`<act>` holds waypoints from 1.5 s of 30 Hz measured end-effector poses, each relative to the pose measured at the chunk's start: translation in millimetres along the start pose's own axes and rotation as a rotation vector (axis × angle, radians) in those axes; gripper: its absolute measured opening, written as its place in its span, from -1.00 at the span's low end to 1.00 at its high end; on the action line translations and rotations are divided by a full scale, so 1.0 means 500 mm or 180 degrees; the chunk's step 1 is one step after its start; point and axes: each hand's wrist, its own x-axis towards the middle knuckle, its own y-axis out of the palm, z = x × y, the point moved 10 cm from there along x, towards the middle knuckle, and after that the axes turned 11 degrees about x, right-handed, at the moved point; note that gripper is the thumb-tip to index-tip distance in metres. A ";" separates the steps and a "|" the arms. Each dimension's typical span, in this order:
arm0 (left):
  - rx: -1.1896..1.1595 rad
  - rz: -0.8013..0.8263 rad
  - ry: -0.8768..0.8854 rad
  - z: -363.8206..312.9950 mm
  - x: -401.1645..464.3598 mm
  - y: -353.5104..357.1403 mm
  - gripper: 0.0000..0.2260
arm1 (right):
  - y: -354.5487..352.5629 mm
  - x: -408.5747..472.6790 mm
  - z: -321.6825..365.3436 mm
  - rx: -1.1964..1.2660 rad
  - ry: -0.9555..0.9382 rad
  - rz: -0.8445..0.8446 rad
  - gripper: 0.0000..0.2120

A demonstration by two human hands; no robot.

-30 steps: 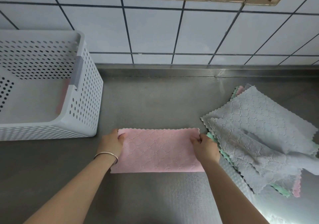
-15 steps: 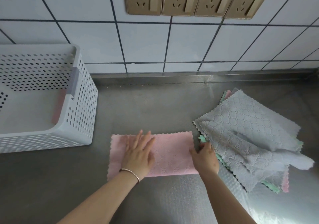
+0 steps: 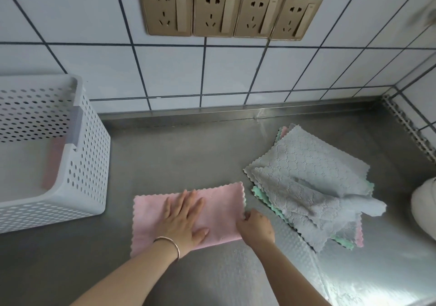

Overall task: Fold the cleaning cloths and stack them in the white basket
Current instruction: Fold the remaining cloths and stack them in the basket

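A pink cleaning cloth (image 3: 221, 208), folded into a long rectangle, lies flat on the steel counter in front of me. My left hand (image 3: 182, 219) presses flat on its middle with straight, spread fingers. At the cloth's right edge my right hand (image 3: 256, 225) pinches the fabric with curled fingers. A loose pile of grey, green and pink cloths (image 3: 311, 183) lies to the right. The white perforated basket (image 3: 89, 164) stands at the left; something pink (image 3: 53, 164) shows against its inner wall.
The steel counter (image 3: 188, 155) runs back to a white tiled wall with a row of gold sockets (image 3: 230, 13). A white rounded object (image 3: 424, 209) sits at the right edge. The counter's right side meets a tiled corner.
My left hand let go of the cloth's left edge and came to press flat on its middle. My right hand slid down the right edge. The camera tilted up.
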 end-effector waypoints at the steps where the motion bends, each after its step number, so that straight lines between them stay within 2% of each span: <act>1: 0.0018 -0.0013 0.0011 0.002 0.001 -0.006 -0.25 | -0.002 -0.007 0.009 0.0030 -0.0100 -0.0045 -0.97; 3: -0.0061 0.0065 0.0062 0.000 0.008 -0.014 -0.15 | -0.006 -0.027 0.041 0.0134 -0.0413 -0.0188 -0.91; 5: -0.0690 0.0158 -0.0005 -0.003 0.005 -0.050 -0.13 | -0.015 -0.063 0.091 0.0240 -0.0864 -0.0477 -0.92; 6: -0.1230 -0.0061 -0.0123 -0.002 0.001 -0.084 -0.21 | -0.022 -0.089 0.124 0.0238 -0.1238 -0.0731 -0.92; 8: -0.2887 -0.0544 -0.0637 0.031 -0.021 -0.139 -0.54 | -0.006 -0.150 0.198 -0.0010 -0.2124 -0.1065 -0.87; 10: -0.4078 -0.0382 -0.1262 0.055 -0.037 -0.132 -0.78 | 0.031 -0.205 0.252 -0.0241 -0.2794 -0.1213 -0.82; 11: -0.4299 -0.0178 -0.1560 0.065 -0.045 -0.122 -0.81 | 0.048 -0.231 0.272 -0.0292 -0.3103 -0.1278 -0.83; 13: -0.4379 0.0125 -0.2072 0.094 -0.071 -0.095 -0.74 | 0.080 -0.269 0.290 -0.0226 -0.3675 -0.1253 -0.85; 15: -0.4406 0.0060 -0.2541 0.136 -0.102 -0.071 -0.73 | 0.118 -0.292 0.290 -0.0207 -0.4104 -0.1083 -0.85; 17: -0.4677 0.0020 -0.2734 0.157 -0.123 -0.050 -0.81 | 0.147 -0.300 0.283 -0.0265 -0.4231 -0.0826 -0.79; 19: -0.4884 -0.0062 -0.2717 0.175 -0.136 -0.048 -0.88 | 0.163 -0.289 0.275 -0.0353 -0.4028 -0.0695 -0.54; 21: -0.4621 -0.0048 -0.2543 0.201 -0.138 -0.044 -0.75 | 0.177 -0.262 0.259 -0.0506 -0.3661 -0.0553 -0.31; 23: -0.3783 -0.0017 -0.2276 0.232 -0.132 -0.038 -0.64 | 0.197 -0.234 0.243 -0.0754 -0.3313 -0.0331 -0.19; 25: -0.2992 -0.0001 -0.2159 0.257 -0.129 -0.026 -0.67 | 0.220 -0.216 0.227 -0.1017 -0.3135 -0.0168 -0.13; 27: -0.2657 -0.0073 -0.2186 0.274 -0.125 -0.007 -0.73 | 0.237 -0.208 0.218 -0.1111 -0.3101 -0.0017 -0.12; 32: -0.2835 -0.0392 -0.2479 0.291 -0.132 0.025 -0.83 | 0.256 -0.204 0.210 -0.1112 -0.3159 0.0060 -0.15; 39: -0.2893 -0.0775 -0.2626 0.310 -0.135 0.028 -0.84 | 0.268 -0.202 0.213 -0.1194 -0.3157 0.0060 -0.20; 42: -0.2771 -0.0617 -0.2639 0.315 -0.126 0.043 -0.84 | 0.276 -0.197 0.213 -0.1206 -0.3142 0.0135 -0.27; 45: -0.2286 -0.0579 -0.2697 0.315 -0.133 0.025 -0.74 | 0.254 -0.213 0.220 -0.1066 -0.3353 0.0105 -0.39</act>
